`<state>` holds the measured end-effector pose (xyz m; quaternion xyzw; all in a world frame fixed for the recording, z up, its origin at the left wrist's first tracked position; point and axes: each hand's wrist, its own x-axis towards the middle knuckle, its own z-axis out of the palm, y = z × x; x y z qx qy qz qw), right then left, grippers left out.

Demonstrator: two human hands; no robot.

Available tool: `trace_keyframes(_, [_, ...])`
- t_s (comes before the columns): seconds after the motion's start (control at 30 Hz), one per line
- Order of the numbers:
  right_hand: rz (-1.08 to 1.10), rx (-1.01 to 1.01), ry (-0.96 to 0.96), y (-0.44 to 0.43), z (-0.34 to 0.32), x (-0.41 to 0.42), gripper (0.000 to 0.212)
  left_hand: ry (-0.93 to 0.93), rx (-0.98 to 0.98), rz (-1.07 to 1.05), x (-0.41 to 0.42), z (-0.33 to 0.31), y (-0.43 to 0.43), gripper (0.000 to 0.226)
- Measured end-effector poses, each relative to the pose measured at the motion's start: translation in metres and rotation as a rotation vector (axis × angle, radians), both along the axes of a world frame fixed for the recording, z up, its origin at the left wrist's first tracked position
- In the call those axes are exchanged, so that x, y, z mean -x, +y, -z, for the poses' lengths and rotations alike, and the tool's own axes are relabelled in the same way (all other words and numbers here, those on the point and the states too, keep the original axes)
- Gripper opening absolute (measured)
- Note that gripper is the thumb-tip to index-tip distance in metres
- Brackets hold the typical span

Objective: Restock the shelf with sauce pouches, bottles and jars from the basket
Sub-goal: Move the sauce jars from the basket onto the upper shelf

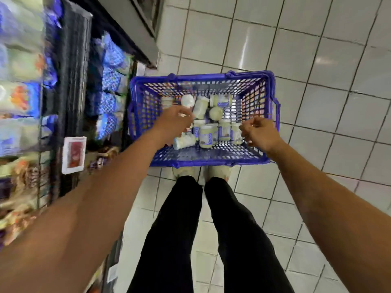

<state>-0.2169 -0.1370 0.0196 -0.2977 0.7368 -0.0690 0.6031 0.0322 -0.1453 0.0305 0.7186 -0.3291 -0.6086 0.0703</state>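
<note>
Reaching into the blue basket (213, 163) on the tiled floor (317, 60), just beside the shelf (72, 81) at its left side, both hands worked above a cluster of pale sauce jars (208, 132). Most jars stood upright near the basket's near edge; one (184, 142) lay on its side, its long axis parallel to that edge. The left hand (175, 121) was partly closed over the jars, and whether it held one could not be told. The right hand (261, 132) hovered with loosely curled fingers, holding nothing. A sound pick would grip an upright jar around its body, lifting straight up.
</note>
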Motion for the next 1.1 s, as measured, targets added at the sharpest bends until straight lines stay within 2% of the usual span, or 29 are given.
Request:
trace_keyframes(0.07, [0.013,-0.076,0.028,0.011,0.043,0.007,0.018,-0.003,-0.070,-0.013,0.005,0.044,0.015,0.008])
trace_keyframes(0.13, [-0.050,-0.124,0.071,0.018,0.079,0.014,0.012,-0.003,-0.136,0.002,0.010,0.087,0.029,0.012])
trace_keyframes(0.23, [-0.231,-0.171,0.186,0.022,0.128,0.020,0.041,-0.046,-0.205,0.083,0.019,0.141,0.044,0.031])
trace_keyframes(0.33, [-0.463,-0.130,0.290,0.022,0.171,0.019,0.048,-0.065,-0.223,0.082,0.032,0.183,0.051,0.046])
trace_keyframes(0.47, [-0.909,0.009,0.479,0.017,0.220,0.015,0.072,-0.115,-0.176,0.070,0.045,0.230,0.055,0.062])
trace_keyframes(0.6, [-1.161,0.101,0.584,0.007,0.255,0.016,0.071,-0.143,-0.127,0.026,0.061,0.262,0.055,0.072])
trace_keyframes(0.77, [-1.253,0.013,0.592,0.005,0.281,0.015,0.078,-0.201,-0.094,0.025,0.076,0.289,0.057,0.084])
trace_keyframes(0.97, [-1.153,0.032,0.609,0.005,0.295,0.011,0.061,-0.262,-0.036,-0.002,0.078,0.302,0.062,0.076])
trace_keyframes(1.1, [-1.153,0.049,0.578,0.003,0.300,0.014,0.071,-0.211,0.021,-0.046,0.076,0.298,0.070,0.068])
